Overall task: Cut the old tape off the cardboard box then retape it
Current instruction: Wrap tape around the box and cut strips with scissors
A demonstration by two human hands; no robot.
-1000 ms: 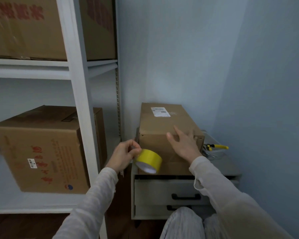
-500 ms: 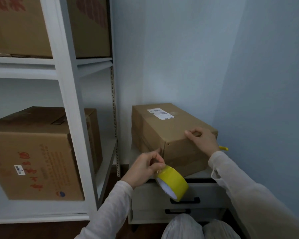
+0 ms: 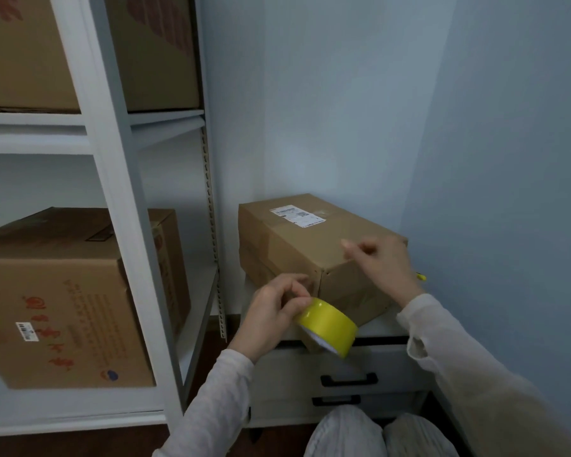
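A brown cardboard box [image 3: 297, 245] with a white shipping label lies turned at an angle on a small drawer cabinet [image 3: 386, 324]. My left hand [image 3: 271, 311] grips a roll of yellow tape [image 3: 328, 324] just in front of the box's near corner. Over the box's top right edge is my right hand [image 3: 381, 268], blurred, its fingers loosely curled, touching the cardboard. A yellow tool tip [image 3: 421, 277] pokes out behind my right wrist; the remainder is hidden.
A white metal shelf rack [image 3: 119, 206] stands to the left with large cardboard boxes [image 3: 56, 301] on two levels. Light blue walls close the corner behind and to the right. The cabinet has two drawers with black handles [image 3: 348, 379]. My knees are at the bottom.
The box has turned from straight to angled, its near corner now toward me. My left hand and tape roll moved to that corner. My right hand shifted along the box's top right edge.
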